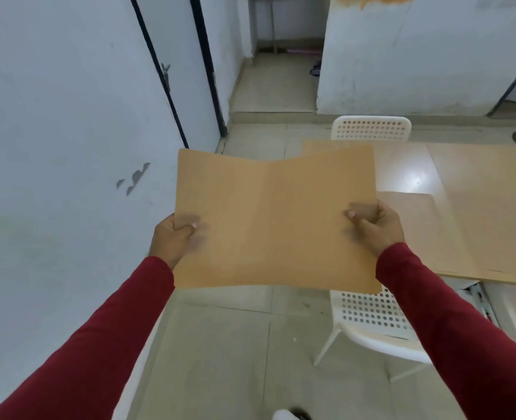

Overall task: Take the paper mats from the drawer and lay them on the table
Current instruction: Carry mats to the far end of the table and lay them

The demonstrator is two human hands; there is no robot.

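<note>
A brown paper mat (276,219) hangs in the air in front of me, slightly bowed, held flat by both hands. My left hand (171,237) pinches its left edge with the thumb on top. My right hand (378,225) pinches its right edge the same way. To the right stands the light wooden table (408,171). Other brown paper mats lie flat on it: one near its front edge (426,231) and one further right (493,189). The held mat is left of the table, mostly over the floor. No drawer is in view.
A white perforated chair (374,316) stands below the mat at the table's near side. Another white chair (371,128) is at the far side. A white wall (53,147) and a dark-framed door are on the left. Tiled floor lies ahead.
</note>
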